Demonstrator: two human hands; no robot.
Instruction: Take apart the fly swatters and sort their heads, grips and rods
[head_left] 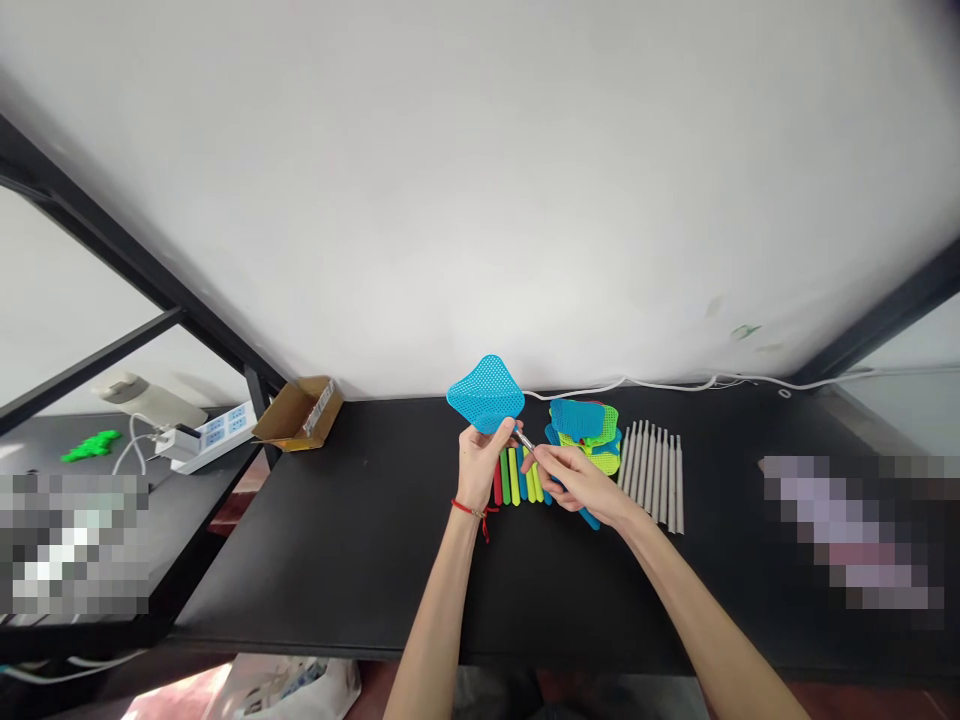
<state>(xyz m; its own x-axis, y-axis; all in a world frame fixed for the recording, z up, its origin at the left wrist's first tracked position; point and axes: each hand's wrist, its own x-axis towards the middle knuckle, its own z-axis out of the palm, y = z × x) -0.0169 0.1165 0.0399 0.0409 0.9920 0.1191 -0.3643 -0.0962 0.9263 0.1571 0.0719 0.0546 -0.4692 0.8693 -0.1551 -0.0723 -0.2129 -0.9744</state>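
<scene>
My left hand [480,465] pinches the base of a blue perforated fly swatter head [489,392], its broad face tilted up above the black table. From that base a short shiny metal rod [525,441] runs down into my right hand [574,480], whose fingers are closed on it. A blue handle end [590,519] shows below the right hand, in line with the rod. Behind and under my hands lies a row of red, green, yellow and blue handles [514,475], partly covered. Just beyond the right hand is a pile of blue and yellow-green swatter heads [577,420].
Several grey rods [651,470] lie side by side right of the pile. An open cardboard box [300,415] stands at the left, near a power strip [217,437] beyond the black frame. A white cable [660,383] runs along the wall. A white bag [292,690] sits below the table.
</scene>
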